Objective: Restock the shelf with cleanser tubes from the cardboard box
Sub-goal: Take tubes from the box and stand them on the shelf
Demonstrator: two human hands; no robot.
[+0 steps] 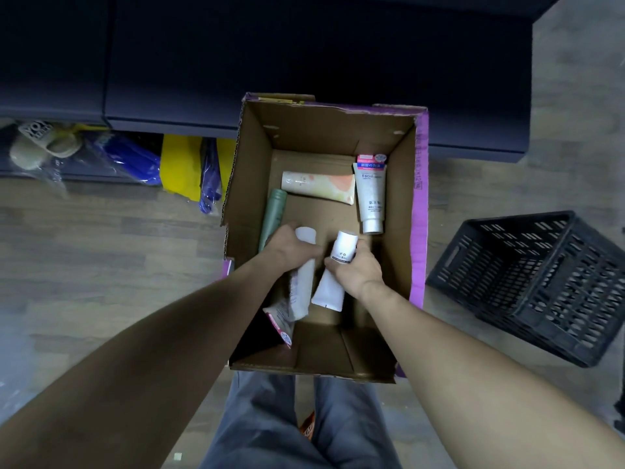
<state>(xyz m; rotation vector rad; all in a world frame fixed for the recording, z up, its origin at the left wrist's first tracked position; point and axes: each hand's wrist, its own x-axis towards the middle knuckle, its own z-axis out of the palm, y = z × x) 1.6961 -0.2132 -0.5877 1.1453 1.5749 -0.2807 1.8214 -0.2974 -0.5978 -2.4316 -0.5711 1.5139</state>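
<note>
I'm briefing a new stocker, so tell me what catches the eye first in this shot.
Two bare arms reach down into the open cardboard box at centre. The left hand grips a white tube, and the right hand grips another white tube. Three more tubes lie at the box's far end: a peach one, a green one and a "Facial" tube. A black plastic crate stands to the right.

The grey-white tube lying at the right inside the box carries the word "Facial" near its crimped end; the characters on its pink band and lower down are too small to read. Print on the tube in the right hand, on the box's purple edge and on the slipper is illegible.
</note>
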